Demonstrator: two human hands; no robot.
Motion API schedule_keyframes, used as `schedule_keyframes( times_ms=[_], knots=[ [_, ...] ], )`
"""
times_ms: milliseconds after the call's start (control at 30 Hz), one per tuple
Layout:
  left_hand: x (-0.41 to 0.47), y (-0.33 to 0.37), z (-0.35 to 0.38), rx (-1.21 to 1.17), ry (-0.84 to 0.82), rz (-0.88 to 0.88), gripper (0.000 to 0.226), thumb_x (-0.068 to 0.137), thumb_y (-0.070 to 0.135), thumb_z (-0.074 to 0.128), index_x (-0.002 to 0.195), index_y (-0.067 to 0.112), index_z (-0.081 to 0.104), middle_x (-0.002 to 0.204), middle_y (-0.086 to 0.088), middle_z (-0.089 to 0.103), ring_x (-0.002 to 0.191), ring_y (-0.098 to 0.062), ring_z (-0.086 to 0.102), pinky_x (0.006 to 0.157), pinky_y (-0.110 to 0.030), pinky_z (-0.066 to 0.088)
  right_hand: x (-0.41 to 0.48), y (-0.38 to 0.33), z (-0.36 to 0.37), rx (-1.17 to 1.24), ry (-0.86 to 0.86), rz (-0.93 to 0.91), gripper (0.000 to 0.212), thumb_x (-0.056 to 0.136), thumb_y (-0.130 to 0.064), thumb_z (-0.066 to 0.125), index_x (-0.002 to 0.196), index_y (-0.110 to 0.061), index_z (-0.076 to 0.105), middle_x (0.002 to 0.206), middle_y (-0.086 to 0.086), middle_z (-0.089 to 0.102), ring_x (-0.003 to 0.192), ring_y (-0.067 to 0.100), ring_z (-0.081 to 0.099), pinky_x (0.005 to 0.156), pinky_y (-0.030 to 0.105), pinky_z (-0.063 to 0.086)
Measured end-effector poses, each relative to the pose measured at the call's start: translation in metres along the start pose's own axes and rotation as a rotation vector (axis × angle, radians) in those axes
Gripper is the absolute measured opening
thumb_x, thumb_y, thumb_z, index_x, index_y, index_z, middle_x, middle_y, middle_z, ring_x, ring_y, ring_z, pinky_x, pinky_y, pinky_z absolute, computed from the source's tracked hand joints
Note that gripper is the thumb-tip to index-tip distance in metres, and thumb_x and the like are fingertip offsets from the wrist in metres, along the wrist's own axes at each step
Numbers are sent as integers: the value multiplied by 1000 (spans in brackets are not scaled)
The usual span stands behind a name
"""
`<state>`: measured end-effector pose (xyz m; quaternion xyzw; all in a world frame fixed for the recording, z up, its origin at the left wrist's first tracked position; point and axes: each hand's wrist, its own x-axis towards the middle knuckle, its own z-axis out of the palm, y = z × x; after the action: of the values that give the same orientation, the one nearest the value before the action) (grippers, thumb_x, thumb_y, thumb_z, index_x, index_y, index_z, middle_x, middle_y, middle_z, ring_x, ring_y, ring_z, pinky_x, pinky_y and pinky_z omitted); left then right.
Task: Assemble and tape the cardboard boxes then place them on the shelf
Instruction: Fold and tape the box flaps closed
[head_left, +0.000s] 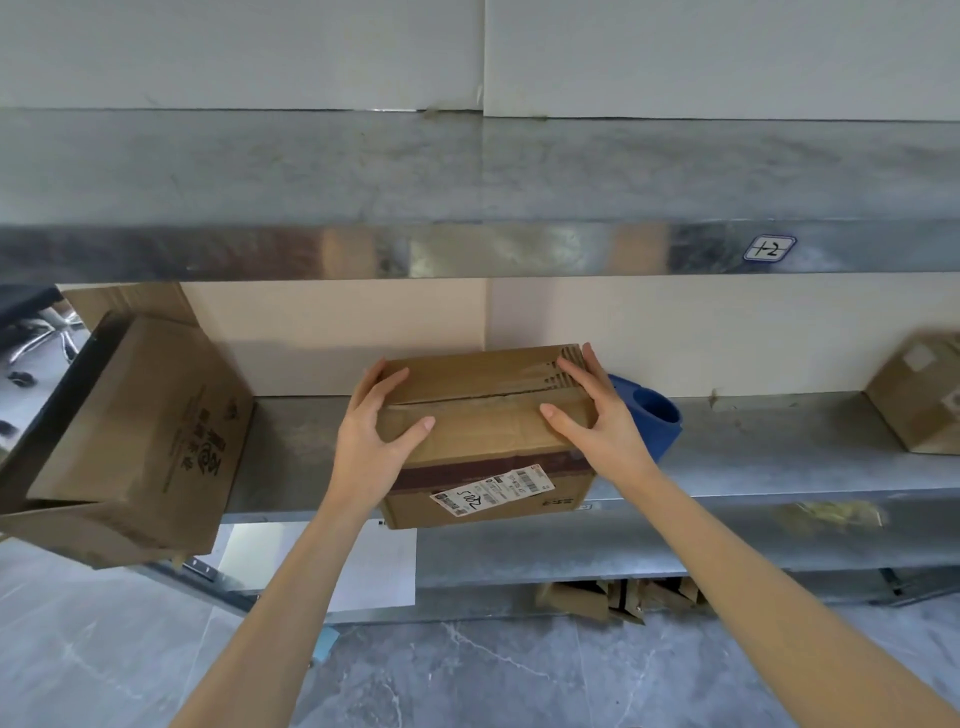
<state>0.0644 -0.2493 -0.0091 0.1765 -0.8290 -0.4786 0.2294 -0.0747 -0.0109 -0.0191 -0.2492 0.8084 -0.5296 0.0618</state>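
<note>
Presses the taped cardboard box (483, 421) onto the front edge of the metal shelf (753, 452), long axis running left to right, labelled face toward the camera, left hand (371, 421) and right hand (597, 410) over its ends, fingers straight and together, thumbs splayed, forearms outstretched.

Upper shelf (467, 252), front edge: small blue-bordered sticker (769, 248), handwritten mark reading "+2".
Middle box (483, 415), front face: white shipping label (491, 488) with barcodes and handwritten digits, apparently "2025" upside down; fine print illegible.
Left box (140, 441), top face: printed Chinese characters, turned sideways, not decipherable.
</note>
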Motion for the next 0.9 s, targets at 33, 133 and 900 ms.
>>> schedule_keyframes(
  times_ms=[33,133,900],
  knots=[
    [0,-1,0,17,-7,-1,53,84,24,77,133,30,57,154,17,34,141,-1,32,117,-29,29,0,0,0,-22,-1,-7,61,86,-35,72,142,-34,47,160,-17,17,143,-7,17,119,28,23],
    [2,-1,1,107,5,3,49,85,29,76,131,30,59,153,16,36,139,-7,38,113,-34,36,2,-3,1,-65,13,-9,58,87,-35,71,140,-35,48,160,-14,22,138,-12,19,116,21,22],
    [-20,-5,-22,-1,-84,2,74,66,50,79,132,36,50,152,11,24,135,4,29,108,-19,32,-14,-29,-11,-25,80,73,80,74,-61,67,142,-26,44,145,-7,48,137,9,40,115,40,36]
  ],
)
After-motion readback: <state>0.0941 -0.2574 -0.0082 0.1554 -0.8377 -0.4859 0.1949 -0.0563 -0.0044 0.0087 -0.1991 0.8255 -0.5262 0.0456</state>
